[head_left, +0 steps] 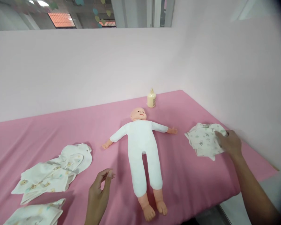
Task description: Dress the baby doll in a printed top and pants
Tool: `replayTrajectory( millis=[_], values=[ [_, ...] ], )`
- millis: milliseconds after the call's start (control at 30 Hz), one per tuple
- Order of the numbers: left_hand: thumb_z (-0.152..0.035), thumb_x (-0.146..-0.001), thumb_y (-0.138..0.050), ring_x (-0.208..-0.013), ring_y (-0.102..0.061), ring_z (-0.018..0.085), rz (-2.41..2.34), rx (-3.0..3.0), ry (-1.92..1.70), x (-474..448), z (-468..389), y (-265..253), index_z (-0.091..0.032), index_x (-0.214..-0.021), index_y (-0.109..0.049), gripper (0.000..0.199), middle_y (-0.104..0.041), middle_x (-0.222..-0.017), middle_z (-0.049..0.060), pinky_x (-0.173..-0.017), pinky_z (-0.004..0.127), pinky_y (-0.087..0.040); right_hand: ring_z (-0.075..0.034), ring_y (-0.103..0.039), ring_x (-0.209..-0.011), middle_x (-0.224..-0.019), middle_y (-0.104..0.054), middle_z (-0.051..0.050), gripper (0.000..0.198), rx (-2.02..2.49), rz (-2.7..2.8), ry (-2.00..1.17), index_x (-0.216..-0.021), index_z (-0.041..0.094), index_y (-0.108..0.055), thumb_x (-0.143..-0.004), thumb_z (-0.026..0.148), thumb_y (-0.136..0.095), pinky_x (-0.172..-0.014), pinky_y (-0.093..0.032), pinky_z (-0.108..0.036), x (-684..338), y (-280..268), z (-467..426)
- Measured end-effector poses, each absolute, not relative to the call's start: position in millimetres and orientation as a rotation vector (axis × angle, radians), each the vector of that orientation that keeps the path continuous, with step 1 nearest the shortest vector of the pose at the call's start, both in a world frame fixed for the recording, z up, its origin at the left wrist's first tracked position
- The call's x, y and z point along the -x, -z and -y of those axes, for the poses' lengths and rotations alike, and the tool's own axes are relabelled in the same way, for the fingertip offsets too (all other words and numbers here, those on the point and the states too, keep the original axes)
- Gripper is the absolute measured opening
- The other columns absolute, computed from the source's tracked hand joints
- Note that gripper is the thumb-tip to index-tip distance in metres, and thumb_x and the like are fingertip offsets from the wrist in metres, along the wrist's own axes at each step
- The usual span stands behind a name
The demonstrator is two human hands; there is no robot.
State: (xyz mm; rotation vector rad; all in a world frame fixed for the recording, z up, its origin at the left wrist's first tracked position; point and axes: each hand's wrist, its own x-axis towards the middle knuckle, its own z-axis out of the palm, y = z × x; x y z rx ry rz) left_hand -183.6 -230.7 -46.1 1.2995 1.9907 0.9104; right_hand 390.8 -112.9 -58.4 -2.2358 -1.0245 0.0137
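A baby doll (142, 137) in a white suit lies on its back with its arms spread and its bare feet toward me. On the right, my right hand (231, 143) grips the edge of a folded white baby garment (202, 140) with small printed figures, thumb on top. My left hand (99, 190) hovers left of the doll's legs, thumb and fingertips brought together, nothing visible in them. Left of it lies a white printed baby garment (49, 175). Another folded white printed cloth (36, 215) is partly cut off at the lower left.
A cream pump bottle (151, 99) stands behind the doll's head. Everything rests on a pink-covered table (178, 175), whose back and right sides meet white walls (84, 68). A window (135, 14) runs above the back wall.
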Motion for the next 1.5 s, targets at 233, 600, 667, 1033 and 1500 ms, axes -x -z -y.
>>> replayTrajectory(
  millis=[233, 600, 667, 1033, 1500],
  values=[
    [-0.060, -0.094, -0.042, -0.104, -0.062, 0.019, -1.855, -1.578, -0.627, 176, 219, 15, -0.026, -0.111, -0.059, 0.042, -0.066, -0.113, 0.002, -0.087, 0.031, -0.052, -0.021, -0.059, -0.083, -0.099, -0.063, -0.005, 0.034, 1.803, 0.979, 0.009, -0.100, 0.025, -0.058, -0.079, 0.050, -0.068, -0.066, -0.046, -0.034, -348, -13, 129],
    [-0.049, -0.101, -0.034, -0.108, -0.061, 0.018, -1.506, -2.091, -0.372, 145, 197, -29, -0.031, -0.119, -0.060, 0.036, -0.066, -0.118, 0.000, -0.097, 0.037, -0.049, -0.019, -0.052, -0.072, -0.078, -0.060, -0.003, 0.027, 2.085, 1.203, 0.077, -0.092, 0.022, -0.058, -0.095, 0.046, -0.046, -0.067, -0.038, -0.032, -378, -1, 106],
    [-0.048, -0.101, -0.034, -0.109, -0.060, 0.019, -1.457, -2.159, -0.334, 142, 195, -29, -0.030, -0.120, -0.060, 0.037, -0.066, -0.119, 0.000, -0.098, 0.039, -0.048, -0.021, -0.049, -0.070, -0.077, -0.061, -0.005, 0.028, 2.302, 1.245, 0.238, -0.091, 0.022, -0.059, -0.096, 0.045, -0.043, -0.066, -0.032, -0.035, -395, 23, 104],
    [-0.044, -0.101, -0.034, -0.107, -0.061, 0.020, -1.375, -2.288, -0.340, 133, 182, -43, -0.030, -0.124, -0.059, 0.037, -0.066, -0.119, 0.001, -0.092, 0.036, -0.048, -0.031, -0.061, -0.086, -0.089, -0.066, -0.017, 0.036, 1.991, 1.110, 0.712, -0.098, 0.019, -0.065, -0.098, 0.039, -0.036, -0.073, -0.037, -0.040, -397, 12, 122],
    [-0.047, -0.100, -0.037, -0.113, -0.060, 0.020, -1.394, -2.238, -0.297, 137, 177, -34, -0.032, -0.128, -0.060, 0.039, -0.065, -0.124, 0.000, -0.097, 0.035, -0.047, -0.021, -0.053, -0.060, -0.070, -0.061, -0.004, 0.024, 1.958, 0.936, -0.383, -0.078, 0.022, -0.065, -0.078, 0.046, -0.063, -0.056, -0.038, -0.036, -354, 10, 157]
  ],
)
